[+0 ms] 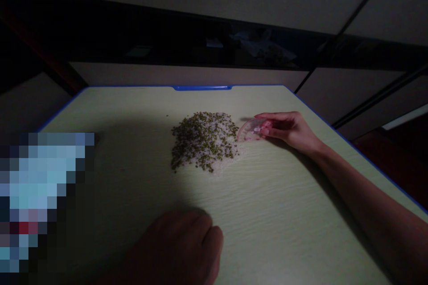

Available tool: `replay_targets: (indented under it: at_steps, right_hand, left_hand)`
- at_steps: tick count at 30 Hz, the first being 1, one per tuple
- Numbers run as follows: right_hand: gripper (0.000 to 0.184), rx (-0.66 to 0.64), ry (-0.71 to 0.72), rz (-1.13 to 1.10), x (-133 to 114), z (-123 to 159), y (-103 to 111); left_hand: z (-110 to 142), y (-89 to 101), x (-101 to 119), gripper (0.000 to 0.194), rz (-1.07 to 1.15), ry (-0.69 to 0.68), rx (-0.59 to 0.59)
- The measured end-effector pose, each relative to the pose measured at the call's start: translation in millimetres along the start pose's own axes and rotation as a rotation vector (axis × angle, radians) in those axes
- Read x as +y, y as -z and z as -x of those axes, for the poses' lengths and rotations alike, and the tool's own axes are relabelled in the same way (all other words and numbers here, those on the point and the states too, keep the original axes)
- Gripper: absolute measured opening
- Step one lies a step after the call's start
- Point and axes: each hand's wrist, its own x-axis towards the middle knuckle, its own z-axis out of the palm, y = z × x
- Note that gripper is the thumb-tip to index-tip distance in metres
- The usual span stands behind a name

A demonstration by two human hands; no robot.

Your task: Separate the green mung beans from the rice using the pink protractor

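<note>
A mound of green mung beans mixed with white rice grains lies loose on the pale table. At its right side, my right hand pinches a translucent pink half-round plastic piece between thumb and fingers. The curved edge of that piece is close against the right side of the pile; I cannot tell whether it touches the grains. My left hand is closed in a fist near the front of the table, in shadow and apart from the pile. No object shows in it.
The tabletop has a blue edge and a blue handle-like strip at the back. A pixelated bright rectangle covers the left side. Behind the table stands a light panel with a dark, glossy band.
</note>
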Motion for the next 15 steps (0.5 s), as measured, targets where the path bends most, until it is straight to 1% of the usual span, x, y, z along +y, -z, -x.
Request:
replay_targets:
  at_steps: [6, 10, 15]
  right_hand:
    - [0.033, 0.058, 0.017, -0.017, 0.2, -2.1, -0.5]
    - [0.034, 0.094, 0.001, -0.068, 0.8, -3.0, -1.3]
    - [0.033, 0.116, -0.003, -0.087, 0.9, -3.8, -3.1]
  left_hand:
    - [0.0, -0.6, -0.1, 0.015, -0.01, 0.008, 0.068]
    - [1.7, -1.7, -0.1, 0.015, 0.001, -0.018, 0.059]
    - [1.0, -1.2, 0.0, 0.015, -0.005, 0.014, 0.039]
